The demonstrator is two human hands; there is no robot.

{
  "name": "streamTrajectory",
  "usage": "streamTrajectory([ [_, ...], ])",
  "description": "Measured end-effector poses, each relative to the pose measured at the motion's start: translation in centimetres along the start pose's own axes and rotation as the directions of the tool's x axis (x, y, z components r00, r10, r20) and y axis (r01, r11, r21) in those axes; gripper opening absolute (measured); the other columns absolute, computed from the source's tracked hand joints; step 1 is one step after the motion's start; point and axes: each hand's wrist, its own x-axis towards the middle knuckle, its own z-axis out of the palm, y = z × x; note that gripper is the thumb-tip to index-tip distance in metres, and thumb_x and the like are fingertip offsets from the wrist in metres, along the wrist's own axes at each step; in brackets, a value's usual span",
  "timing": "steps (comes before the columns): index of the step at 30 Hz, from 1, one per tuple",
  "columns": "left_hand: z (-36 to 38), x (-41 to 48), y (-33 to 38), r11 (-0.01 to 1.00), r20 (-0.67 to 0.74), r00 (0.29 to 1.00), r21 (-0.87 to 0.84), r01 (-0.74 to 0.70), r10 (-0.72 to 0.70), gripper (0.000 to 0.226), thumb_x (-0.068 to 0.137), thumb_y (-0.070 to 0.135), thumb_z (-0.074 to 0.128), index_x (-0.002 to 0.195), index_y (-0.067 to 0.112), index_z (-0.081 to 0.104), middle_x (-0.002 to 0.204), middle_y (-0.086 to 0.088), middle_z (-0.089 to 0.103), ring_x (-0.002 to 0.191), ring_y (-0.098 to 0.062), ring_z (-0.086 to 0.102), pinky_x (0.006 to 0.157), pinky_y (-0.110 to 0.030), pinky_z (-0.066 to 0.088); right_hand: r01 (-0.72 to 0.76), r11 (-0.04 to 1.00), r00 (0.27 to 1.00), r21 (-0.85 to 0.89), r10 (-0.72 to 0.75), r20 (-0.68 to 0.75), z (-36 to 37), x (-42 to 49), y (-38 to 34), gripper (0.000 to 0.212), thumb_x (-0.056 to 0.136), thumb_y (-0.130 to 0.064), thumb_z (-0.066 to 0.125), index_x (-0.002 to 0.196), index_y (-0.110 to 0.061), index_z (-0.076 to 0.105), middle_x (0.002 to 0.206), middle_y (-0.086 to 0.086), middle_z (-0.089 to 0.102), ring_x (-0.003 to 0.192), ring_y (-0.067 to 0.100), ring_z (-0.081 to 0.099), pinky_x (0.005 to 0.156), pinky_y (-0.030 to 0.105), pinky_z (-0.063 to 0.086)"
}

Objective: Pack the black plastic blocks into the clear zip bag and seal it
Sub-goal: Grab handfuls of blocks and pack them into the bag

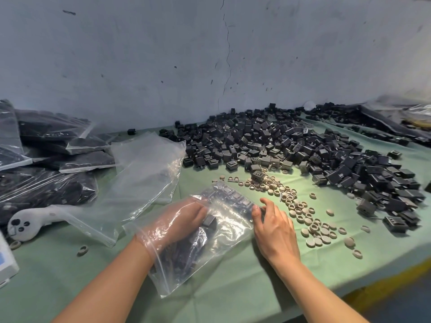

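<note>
Inside crinkly clear bag [229, 233], left fingers [198, 211] grip boxy black block [209, 221]; right fingers [257, 211] pinch rim

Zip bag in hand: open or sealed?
Open: the left hand is inside the zip bag to the wrist, holding a black block; right hand pinches its edge.
</note>
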Motion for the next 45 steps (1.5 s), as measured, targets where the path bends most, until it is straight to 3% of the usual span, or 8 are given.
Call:
streamTrajectory([
  [3,0.1,0.2,0.3,0.999,0.001,1.0,0.046,-0.004,0.004,0.035,0.108,0.012,0.032,0.112,-0.007,0.062,0.106,-0.019,0.062,0.093,-0.022,0.056,0.082,-0.018,0.041,-0.003,1.0,1.0,0.002,0.003,0.0,-0.1,-0.1,-0.1,0.082,0.089,-0.068,-0.003,0.147,-0.024,0.033,0.141,-0.001,0.053,0.128,0.018,0.047,0.107,0.038,0.035],
  [9,-1.0,-0.6,0.0,0.999,-0.001,0.999,-0.004,-0.053,0.053,0.031,0.106,0.008,0.038,0.127,-0.006,0.057,0.125,-0.017,0.06,0.099,-0.011,0.05,0.073,0.0,0.038,-0.002,1.0,1.0,0.007,0.002,0.005,-0.1,0.0,0.0,0.077,0.092,-0.065,0.0,0.147,-0.023,0.034,0.141,-0.001,0.054,0.127,0.018,0.047,0.107,0.039,0.035],
  [16,-2.9,-2.5,-1.5,0.995,0.187,0.982,0.083,-0.05,0.033,0.04,0.101,0.043,0.048,0.138,0.027,0.051,0.113,0.005,0.065,0.088,0.003,0.062,0.071,-0.006,0.049,0.001,1.0,1.0,-0.007,-0.001,0.005,-0.1,0.0,0.1,0.065,0.099,-0.059,0.01,0.146,-0.022,0.036,0.14,0.0,0.055,0.125,0.02,0.048,0.106,0.04,0.035],
  [23,0.0,-0.6,-0.4,0.973,0.013,0.99,-0.189,-0.133,0.138,0.027,0.093,-0.008,0.058,0.118,-0.018,0.059,0.111,-0.029,0.064,0.058,0.019,0.054,0.06,-0.006,0.043,0.001,1.0,1.0,-0.003,-0.001,0.004,-0.1,0.0,0.0,0.069,0.097,-0.062,0.006,0.146,-0.022,0.036,0.139,-0.001,0.055,0.125,0.018,0.048,0.106,0.039,0.036],
  [28,0.4,-0.1,0.0,0.955,0.025,0.975,-0.205,-0.212,0.222,0.023,0.093,-0.011,0.057,0.115,-0.016,0.057,0.106,-0.029,0.064,0.062,0.017,0.059,0.065,-0.008,0.048,0.0,1.0,1.0,-0.002,0.0,0.0,-0.1,0.1,0.0,0.067,0.098,-0.06,0.008,0.145,-0.022,0.037,0.139,-0.001,0.056,0.126,0.019,0.048,0.107,0.039,0.036],
  [34,0.8,0.9,-0.7,0.979,-0.015,0.992,-0.156,-0.13,0.129,0.026,0.09,-0.009,0.061,0.115,-0.004,0.055,0.095,0.003,0.053,0.065,0.004,0.059,0.064,-0.007,0.047,-0.001,1.0,1.0,-0.002,0.001,0.002,-0.2,0.1,0.0,0.065,0.099,-0.059,0.01,0.144,-0.022,0.038,0.139,0.0,0.055,0.126,0.02,0.048,0.106,0.04,0.034],
  [40,1.0,0.0,-1.7,0.95,-0.016,0.995,-0.295,-0.103,0.103,0.024,0.088,-0.018,0.058,0.097,0.002,0.046,0.092,-0.013,0.061,0.072,-0.006,0.067,0.064,-0.018,0.054,0.002,1.0,1.0,0.011,-0.002,-0.003,-0.3,0.0,-0.2,0.073,0.095,-0.063,0.004,0.144,-0.021,0.038,0.139,0.001,0.056,0.125,0.02,0.049,0.106,0.039,0.035],
  [45,1.3,-0.2,-1.6,0.965,-0.109,0.981,-0.193,-0.18,0.161,0.017,0.086,-0.019,0.06,0.089,-0.004,0.053,0.08,0.004,0.049,0.064,0.013,0.058,0.064,-0.004,0.045,-0.006,1.0,1.0,0.017,0.006,0.002,-0.5,0.0,-0.2,0.068,0.097,-0.06,0.008,0.144,-0.021,0.038,0.14,0.002,0.054,0.125,0.021,0.048,0.105,0.041,0.035],
])
